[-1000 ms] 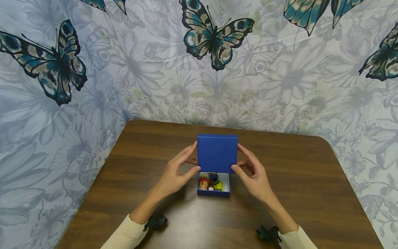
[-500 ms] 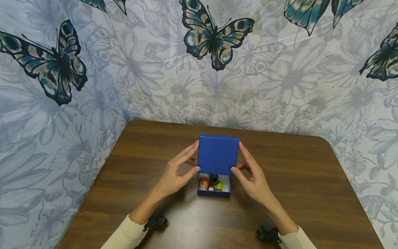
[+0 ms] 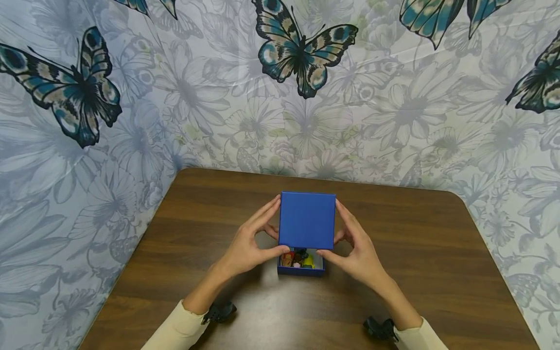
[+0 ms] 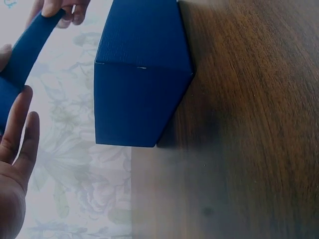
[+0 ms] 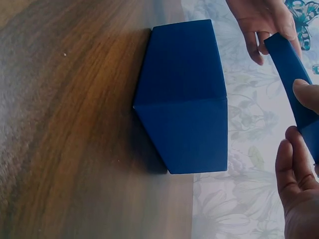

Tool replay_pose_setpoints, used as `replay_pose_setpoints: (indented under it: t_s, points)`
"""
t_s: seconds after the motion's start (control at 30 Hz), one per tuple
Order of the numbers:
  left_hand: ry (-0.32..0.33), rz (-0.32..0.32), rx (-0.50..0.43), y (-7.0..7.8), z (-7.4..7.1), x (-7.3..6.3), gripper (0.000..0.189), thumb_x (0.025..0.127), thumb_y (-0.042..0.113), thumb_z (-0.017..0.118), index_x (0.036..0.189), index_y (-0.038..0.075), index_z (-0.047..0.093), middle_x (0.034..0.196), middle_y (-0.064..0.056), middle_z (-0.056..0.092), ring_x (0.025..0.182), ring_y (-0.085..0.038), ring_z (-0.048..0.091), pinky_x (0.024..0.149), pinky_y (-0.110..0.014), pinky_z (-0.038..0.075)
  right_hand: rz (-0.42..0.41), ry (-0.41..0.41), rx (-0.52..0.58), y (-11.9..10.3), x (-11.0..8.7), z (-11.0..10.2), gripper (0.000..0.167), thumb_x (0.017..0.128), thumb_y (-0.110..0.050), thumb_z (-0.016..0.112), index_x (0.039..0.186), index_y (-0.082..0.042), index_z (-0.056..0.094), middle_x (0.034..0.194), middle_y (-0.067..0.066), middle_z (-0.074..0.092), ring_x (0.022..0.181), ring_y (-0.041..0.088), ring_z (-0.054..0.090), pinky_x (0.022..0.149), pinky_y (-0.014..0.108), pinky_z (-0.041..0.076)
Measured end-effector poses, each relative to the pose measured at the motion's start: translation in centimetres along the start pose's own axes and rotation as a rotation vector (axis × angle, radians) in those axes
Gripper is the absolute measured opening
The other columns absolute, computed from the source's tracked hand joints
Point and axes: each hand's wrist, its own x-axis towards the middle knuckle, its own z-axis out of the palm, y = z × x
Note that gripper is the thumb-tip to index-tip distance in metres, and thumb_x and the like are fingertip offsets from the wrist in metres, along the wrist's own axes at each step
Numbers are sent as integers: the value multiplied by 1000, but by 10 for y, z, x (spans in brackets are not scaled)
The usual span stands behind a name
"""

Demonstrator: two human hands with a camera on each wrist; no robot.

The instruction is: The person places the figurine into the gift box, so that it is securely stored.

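Observation:
Both hands hold a blue box lid (image 3: 307, 221) above an open blue box (image 3: 300, 272) on the table. The left hand (image 3: 246, 249) grips the lid's left side, and the right hand (image 3: 359, 253) its right side. Both thumbs reach along the front edge. Small toy figures lie in the box: one is red and tan (image 3: 287, 259), another yellow-green (image 3: 308, 262). The lid hides the box's back part. In the left wrist view, the lid (image 4: 31, 50) is apart from the box (image 4: 132, 102). The right wrist view also shows a gap between lid (image 5: 289, 72) and box (image 5: 182, 94).
The brown wooden table (image 3: 437, 262) has a far edge against a butterfly-patterned cloth (image 3: 306, 121). Dark devices are strapped at the left wrist (image 3: 220, 312) and the right wrist (image 3: 379, 328).
The lid has come down slightly and tilted flatter, covering more of the box and figures. Both thumbs have shifted to lower, more inward spots by the lid's front edge. The box has stayed put.

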Motion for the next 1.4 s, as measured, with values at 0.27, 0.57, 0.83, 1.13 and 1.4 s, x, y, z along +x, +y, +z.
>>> replay_pose_setpoints:
  t_s: [0.27,0.57,0.83,1.13,1.4]
  points:
    - [-10,-22,68,0,2,0,112,80,17,97,171,21,31,178,-3,31,86,-12,74,109,-47,55,18,9,-74,-2,-1,0,120,72,-2,99,170,-10,31,164,13,45,79,8,62,76,19,58]
    - [-35,-83,92,4,2,-2,106,85,21,95,171,22,33,175,-5,36,82,-11,74,102,-42,55,16,-3,-111,-3,-4,0,116,76,-13,99,170,-16,33,161,10,49,79,6,62,80,28,60]
    - [-75,-163,118,4,2,-6,105,84,28,95,170,25,35,174,-4,39,80,-2,72,108,-51,53,60,-22,-132,-3,-10,2,112,78,-17,98,170,-20,34,156,7,51,80,5,62,84,28,61]
    - [-156,-293,188,0,5,-17,107,84,42,94,170,29,32,175,-2,37,78,0,66,80,-33,60,199,-115,-162,-1,-21,2,108,83,-32,96,170,-28,32,144,0,57,83,16,69,100,36,54]
    - [-187,-329,233,-5,9,-27,106,84,49,92,170,27,35,173,-5,40,73,1,63,63,-23,54,268,-182,-147,3,-27,4,107,83,-42,94,170,-30,31,114,8,65,84,19,70,112,55,46]
